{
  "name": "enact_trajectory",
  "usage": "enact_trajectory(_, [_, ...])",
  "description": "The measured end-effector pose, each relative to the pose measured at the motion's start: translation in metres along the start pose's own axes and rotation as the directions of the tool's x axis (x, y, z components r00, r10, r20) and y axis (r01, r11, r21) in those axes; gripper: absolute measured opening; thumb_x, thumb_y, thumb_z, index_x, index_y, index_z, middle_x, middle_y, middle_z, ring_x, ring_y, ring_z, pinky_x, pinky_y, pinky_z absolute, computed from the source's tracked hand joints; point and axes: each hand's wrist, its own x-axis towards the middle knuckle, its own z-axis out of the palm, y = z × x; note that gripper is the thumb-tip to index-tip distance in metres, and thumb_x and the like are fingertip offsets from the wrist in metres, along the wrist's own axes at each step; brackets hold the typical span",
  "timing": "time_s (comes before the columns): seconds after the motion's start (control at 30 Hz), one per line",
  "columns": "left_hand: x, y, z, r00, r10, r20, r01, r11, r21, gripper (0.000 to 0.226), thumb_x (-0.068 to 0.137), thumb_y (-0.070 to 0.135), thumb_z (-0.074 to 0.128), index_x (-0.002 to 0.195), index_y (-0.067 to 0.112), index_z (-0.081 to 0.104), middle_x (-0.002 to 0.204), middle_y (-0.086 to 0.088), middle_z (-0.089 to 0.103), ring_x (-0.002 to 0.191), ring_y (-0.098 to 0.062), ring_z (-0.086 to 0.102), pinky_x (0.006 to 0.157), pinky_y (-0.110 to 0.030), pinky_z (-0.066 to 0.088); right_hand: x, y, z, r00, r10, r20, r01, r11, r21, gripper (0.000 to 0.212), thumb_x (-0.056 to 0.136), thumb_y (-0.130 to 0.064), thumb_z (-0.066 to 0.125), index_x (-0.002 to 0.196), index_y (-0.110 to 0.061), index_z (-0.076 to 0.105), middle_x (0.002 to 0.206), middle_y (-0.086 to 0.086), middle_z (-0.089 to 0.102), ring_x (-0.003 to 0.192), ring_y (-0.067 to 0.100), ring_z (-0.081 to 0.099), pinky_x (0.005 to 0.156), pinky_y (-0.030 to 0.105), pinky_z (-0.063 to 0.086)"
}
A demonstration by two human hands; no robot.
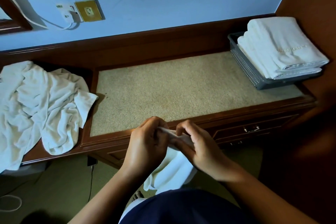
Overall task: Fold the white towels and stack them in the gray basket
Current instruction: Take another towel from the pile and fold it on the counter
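The white towel (171, 169) you are working on sits at about 6 o'clock in your view, just off the near edge of the counter (181, 89), with its lower part hanging down in front of your dark clothing. Your left hand (147, 143) has its fingers curled and is pinching the towel's upper end. Your right hand (198, 147), just beside it toward 3 o'clock, is also curled around the cloth, so both hands are holding the same towel and touching it close together. At 2 o'clock, at the far right end of the counter, stands the gray basket (243, 65) with perforated walls, and a stack of folded towels (280, 47) rises above its rim. The top one carries a line of gold embroidered lettering, too faint and small to read. At 9 o'clock a crumpled pile of unfolded towels (41, 100) lies on the lower left section of the counter, one corner spilling onto the speckled beige inlay. On the blue wall at 11 o'clock there is a brass socket plate (89, 11) with a white plug (67, 13) beside it. Any marks on them cannot be read. A metal drawer handle (251, 129) shows at 4 o'clock.
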Motion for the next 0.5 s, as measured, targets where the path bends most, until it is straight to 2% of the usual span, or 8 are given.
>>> enact_trajectory(0.07, [0.004,0.002,-0.002,0.999,0.035,-0.004,-0.035,0.999,0.027,0.014,0.075,0.005,0.056,0.078,0.018,0.059,0.071,0.013,0.054,0.06,-0.004,0.051,0.053,-0.009,0.032,0.002,0.002,0.0,1.0,-0.003,0.027,0.002,1.0,0.022,0.02,0.091,-0.036,0.069,0.091,-0.02,0.057,0.085,-0.014,0.053,0.078,0.003,0.055,0.069,0.017,0.039])
enact_trajectory(0.13, [0.014,0.003,-0.011,0.995,0.096,-0.016,-0.095,0.993,0.07,0.014,0.075,0.003,0.055,0.078,0.015,0.06,0.073,0.011,0.053,0.062,-0.001,0.051,0.054,-0.008,0.031,0.003,0.011,0.002,0.995,0.019,0.099,-0.02,1.0,0.019,0.021,0.089,-0.042,0.071,0.084,-0.029,0.055,0.08,-0.014,0.05,0.073,0.004,0.051,0.065,0.02,0.038])
enact_trajectory(0.2, [0.027,0.002,-0.023,0.99,0.135,-0.045,-0.13,0.987,0.095,0.014,0.077,0.0,0.054,0.077,0.012,0.061,0.073,0.01,0.053,0.063,0.0,0.05,0.054,-0.008,0.031,-0.003,0.03,0.002,0.983,0.063,0.17,-0.063,0.998,-0.004,0.024,0.088,-0.049,0.07,0.079,-0.034,0.052,0.077,-0.013,0.051,0.069,0.007,0.052,0.061,0.028,0.044])
enact_trajectory(0.3, [0.05,-0.013,-0.051,0.979,0.142,-0.144,-0.116,0.978,0.174,0.016,0.081,0.0,0.052,0.075,0.012,0.061,0.07,0.004,0.055,0.061,-0.005,0.049,0.052,-0.014,0.034,-0.021,0.076,-0.011,0.915,0.316,0.249,-0.308,0.949,-0.07,0.034,0.083,-0.049,0.074,0.076,-0.018,0.062,0.076,0.0,0.06,0.065,0.017,0.061,0.062,0.042,0.053])
enact_trajectory(0.37, [0.064,-0.034,-0.07,0.968,0.092,-0.235,-0.046,0.979,0.197,0.017,0.084,0.004,0.05,0.076,0.014,0.062,0.068,0.0,0.056,0.056,-0.012,0.05,0.047,-0.022,0.036,-0.038,0.11,-0.033,0.821,0.501,0.274,-0.449,0.863,-0.232,0.043,0.077,-0.06,0.074,0.083,-0.017,0.069,0.079,-0.001,0.066,0.066,0.011,0.066,0.067,0.039,0.058])
enact_trajectory(0.4, [0.069,-0.045,-0.079,0.959,0.048,-0.281,0.002,0.984,0.176,0.018,0.085,0.008,0.048,0.077,0.018,0.062,0.068,-0.001,0.057,0.053,-0.015,0.05,0.044,-0.028,0.037,-0.046,0.125,-0.046,0.798,0.541,0.267,-0.445,0.827,-0.344,0.056,0.074,-0.072,0.068,0.085,-0.017,0.07,0.08,-0.004,0.067,0.067,0.009,0.066,0.067,0.034,0.057])
enact_trajectory(0.47, [0.074,-0.065,-0.096,0.931,-0.039,-0.363,0.098,0.985,0.146,0.019,0.085,0.015,0.046,0.078,0.024,0.061,0.067,-0.003,0.057,0.051,-0.011,0.049,0.043,-0.034,0.038,-0.058,0.152,-0.072,0.798,0.548,0.253,-0.328,0.745,-0.58,0.082,0.066,-0.092,0.044,0.08,-0.016,0.071,0.078,-0.009,0.063,0.068,0.006,0.061,0.064,0.021,0.048])
enact_trajectory(0.5, [0.074,-0.073,-0.104,0.919,-0.068,-0.388,0.139,0.977,0.159,0.019,0.086,0.016,0.046,0.078,0.024,0.061,0.067,-0.005,0.057,0.051,-0.008,0.05,0.042,-0.03,0.038,-0.064,0.163,-0.083,0.804,0.541,0.247,-0.27,0.702,-0.659,0.085,0.064,-0.095,0.038,0.076,-0.017,0.069,0.076,-0.011,0.058,0.069,0.007,0.057,0.066,0.02,0.041])
